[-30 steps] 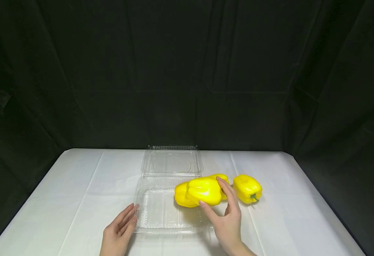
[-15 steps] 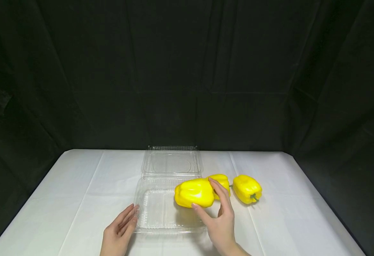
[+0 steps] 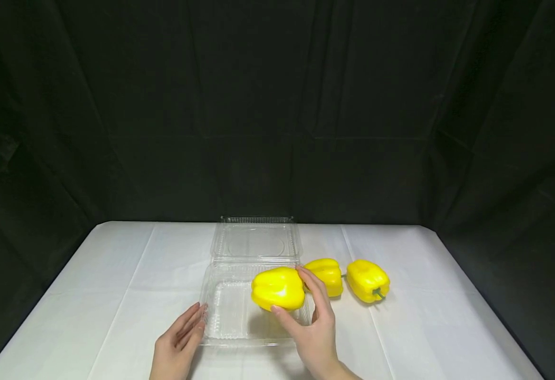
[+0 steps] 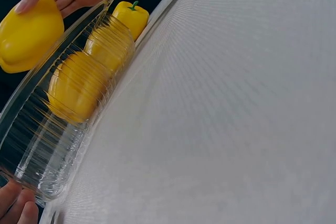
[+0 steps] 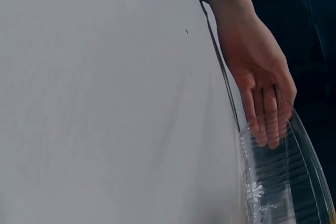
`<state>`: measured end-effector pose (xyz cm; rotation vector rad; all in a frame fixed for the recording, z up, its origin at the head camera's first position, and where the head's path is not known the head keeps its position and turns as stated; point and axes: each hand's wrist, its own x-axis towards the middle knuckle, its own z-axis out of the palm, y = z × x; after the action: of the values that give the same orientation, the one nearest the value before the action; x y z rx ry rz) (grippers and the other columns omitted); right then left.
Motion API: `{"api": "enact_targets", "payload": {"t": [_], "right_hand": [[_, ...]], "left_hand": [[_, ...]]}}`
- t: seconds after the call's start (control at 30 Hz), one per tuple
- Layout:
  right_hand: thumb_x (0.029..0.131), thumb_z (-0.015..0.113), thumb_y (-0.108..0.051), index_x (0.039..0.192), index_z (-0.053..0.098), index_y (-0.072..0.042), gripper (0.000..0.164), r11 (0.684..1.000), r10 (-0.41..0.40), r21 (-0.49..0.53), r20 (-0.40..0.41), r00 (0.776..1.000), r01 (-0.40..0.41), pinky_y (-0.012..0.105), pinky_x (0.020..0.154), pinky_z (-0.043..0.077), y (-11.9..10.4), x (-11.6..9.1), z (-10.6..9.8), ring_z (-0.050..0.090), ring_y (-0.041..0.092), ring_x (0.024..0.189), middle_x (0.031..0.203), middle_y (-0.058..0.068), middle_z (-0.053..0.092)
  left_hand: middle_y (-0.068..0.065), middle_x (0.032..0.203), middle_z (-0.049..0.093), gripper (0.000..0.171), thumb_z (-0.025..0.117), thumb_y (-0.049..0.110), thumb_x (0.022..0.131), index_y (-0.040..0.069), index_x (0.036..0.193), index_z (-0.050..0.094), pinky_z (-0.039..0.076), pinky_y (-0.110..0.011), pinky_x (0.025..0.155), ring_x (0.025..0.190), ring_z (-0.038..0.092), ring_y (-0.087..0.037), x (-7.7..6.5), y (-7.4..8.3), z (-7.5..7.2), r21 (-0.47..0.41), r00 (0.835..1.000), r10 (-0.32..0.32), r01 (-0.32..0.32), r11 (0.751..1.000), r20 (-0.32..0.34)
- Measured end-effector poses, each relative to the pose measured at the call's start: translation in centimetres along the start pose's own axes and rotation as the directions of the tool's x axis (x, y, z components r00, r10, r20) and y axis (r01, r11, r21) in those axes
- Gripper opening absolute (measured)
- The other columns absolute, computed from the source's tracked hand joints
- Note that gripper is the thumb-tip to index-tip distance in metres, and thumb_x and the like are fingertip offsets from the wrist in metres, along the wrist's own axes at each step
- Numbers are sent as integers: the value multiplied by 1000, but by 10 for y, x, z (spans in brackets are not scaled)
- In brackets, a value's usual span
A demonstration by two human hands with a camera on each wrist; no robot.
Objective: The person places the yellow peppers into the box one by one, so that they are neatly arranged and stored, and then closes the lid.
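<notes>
Right hand (image 3: 316, 333) grips a pepper (image 3: 277, 288) over the box (image 3: 227, 309), toward its right edge; left hand (image 3: 177, 339), fingers pretty straight, touches the left edge. Looks like loading, so next needs gentle lowering imo.

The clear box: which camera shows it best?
The head view shows the clear box best: nearly all of it, open lid included. The left wrist view shows mostly its side; the right wrist view, just the end by the left hand.
</notes>
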<state>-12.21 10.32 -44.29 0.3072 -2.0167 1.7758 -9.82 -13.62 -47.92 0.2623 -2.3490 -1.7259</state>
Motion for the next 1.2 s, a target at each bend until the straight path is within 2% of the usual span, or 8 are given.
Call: {"api": "enact_targets", "payload": {"t": [0.1, 0.3, 0.53, 0.7, 0.87, 1.1, 1.2], "right_hand": [[75, 87, -5, 144, 52, -16, 78, 1000, -4, 2, 0, 1000, 4, 19, 119, 27, -2, -1, 4, 40, 16, 139, 148, 4, 47], [75, 89, -11, 143, 53, -19, 77, 1000, 19, -20, 21, 1000, -18, 21, 122, 25, -5, -2, 11, 38, 15, 142, 148, -2, 48], [76, 88, -14, 142, 53, -22, 75, 999, -7, -51, 57, 998, 10, 17, 121, 26, -3, -3, 19, 42, 18, 139, 146, 4, 50], [76, 88, -18, 141, 53, -25, 74, 998, 6, -59, 87, 996, -1, 20, 122, 27, -4, -3, 24, 42, 17, 139, 145, -2, 51], [76, 89, -23, 141, 52, -29, 75, 996, 15, -86, 105, 994, -6, 27, 122, 30, -5, -2, 30, 44, 15, 138, 146, -5, 50], [73, 90, -25, 138, 54, -35, 75, 995, 56, -86, 128, 990, -45, 52, 121, 30, -9, -1, 40, 45, 14, 137, 145, -8, 52], [73, 90, -27, 138, 54, -35, 75, 995, 57, -83, 142, 988, -46, 56, 120, 29, -8, 0, 42, 45, 15, 137, 145, -8, 51]], "left_hand": [[-14, 129, 67, 40, 64, 10, 98, -1, 135, 57, 57, -21, 93, 119, 65, -27, 0, 0, 0, 1, 1000, 0, 0, 1000, -2], [-15, 128, 67, 39, 64, 10, 98, -2, 135, 57, 57, -20, 92, 118, 65, -27, 0, 0, 0, -13, 1000, 6, -6, 1000, -2], [-14, 128, 67, 39, 64, 9, 98, -1, 135, 57, 58, -20, 92, 119, 65, -27, 0, 1, 0, -17, 1000, -7, 7, 1000, -2], [-13, 128, 68, 40, 64, 9, 97, 0, 135, 58, 58, -20, 92, 118, 66, -27, 1, 1, 0, -19, 1000, -22, 22, 1000, -4], [-13, 128, 68, 40, 64, 9, 97, 0, 135, 58, 58, -21, 91, 118, 66, -26, 1, -1, 0, -9, 999, -32, 32, 999, -6], [-13, 129, 67, 39, 63, 9, 97, 0, 135, 58, 58, -20, 91, 118, 66, -26, 1, -1, 1, 9, 1000, -28, 28, 1000, -11], [-12, 128, 68, 39, 64, 9, 97, 1, 135, 59, 58, -20, 90, 117, 66, -25, 1, 0, 1, -3, 999, -32, 32, 999, -14]]}}
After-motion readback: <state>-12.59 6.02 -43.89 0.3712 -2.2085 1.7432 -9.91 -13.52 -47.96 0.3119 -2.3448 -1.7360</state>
